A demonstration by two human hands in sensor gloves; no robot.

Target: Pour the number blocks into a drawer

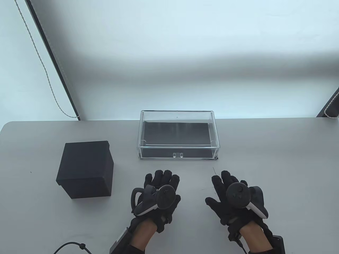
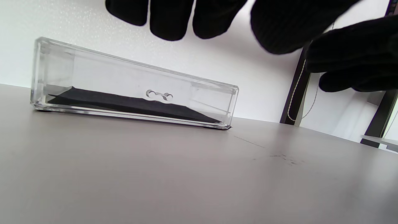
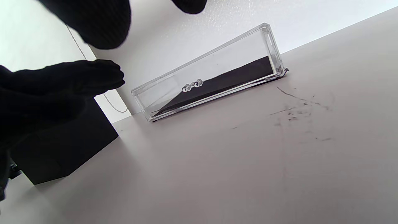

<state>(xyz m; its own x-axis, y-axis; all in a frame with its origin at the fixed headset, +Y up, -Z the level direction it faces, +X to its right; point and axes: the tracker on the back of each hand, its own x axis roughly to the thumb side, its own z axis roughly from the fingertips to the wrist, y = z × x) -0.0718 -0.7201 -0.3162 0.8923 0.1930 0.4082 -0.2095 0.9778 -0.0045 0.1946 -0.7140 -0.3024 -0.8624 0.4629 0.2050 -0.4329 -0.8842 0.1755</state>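
Observation:
A clear acrylic drawer case [image 1: 178,135] with a dark liner stands at the table's middle, its drawer pushed in and its small clear handle [image 1: 178,155] facing me. It shows in the left wrist view [image 2: 133,93] and the right wrist view [image 3: 211,77]. A closed black box [image 1: 86,169] stands to its left, also in the right wrist view [image 3: 62,149]. No number blocks show. My left hand [image 1: 161,185] and right hand [image 1: 225,187] are open and empty just in front of the drawer, fingers spread, apart from it.
A grey table [image 1: 278,158] with scuff marks [image 3: 298,109] right of the drawer. A black cable [image 1: 71,244] lies at the front left. A dark post [image 1: 53,60] and a hanging cord [image 1: 45,66] stand behind the table's left rear.

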